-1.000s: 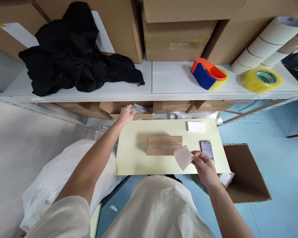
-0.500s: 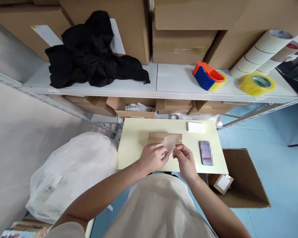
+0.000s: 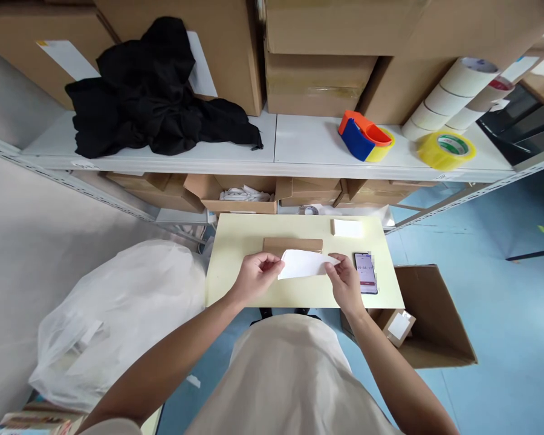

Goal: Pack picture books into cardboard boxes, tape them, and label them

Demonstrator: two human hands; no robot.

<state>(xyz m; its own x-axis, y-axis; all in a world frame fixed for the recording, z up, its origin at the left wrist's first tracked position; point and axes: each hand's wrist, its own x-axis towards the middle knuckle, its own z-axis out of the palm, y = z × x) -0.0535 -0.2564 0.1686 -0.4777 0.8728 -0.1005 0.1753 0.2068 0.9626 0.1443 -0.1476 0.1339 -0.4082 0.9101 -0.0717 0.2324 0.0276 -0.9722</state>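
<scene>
On the phone [image 3: 365,273] lying on the table [image 3: 231,238], the screen showed a time reading that began 00:04, followed by a pair that was probably 17, though a pixelated patch at that edge left the last figure uncertain. The yellow tape roll [image 3: 435,156] had pale print on its green core label [image 3: 453,144], too small to read. Marks on the front edge [image 3: 82,164] of the shelf [image 3: 308,145] were likewise too faint to make out.
</scene>
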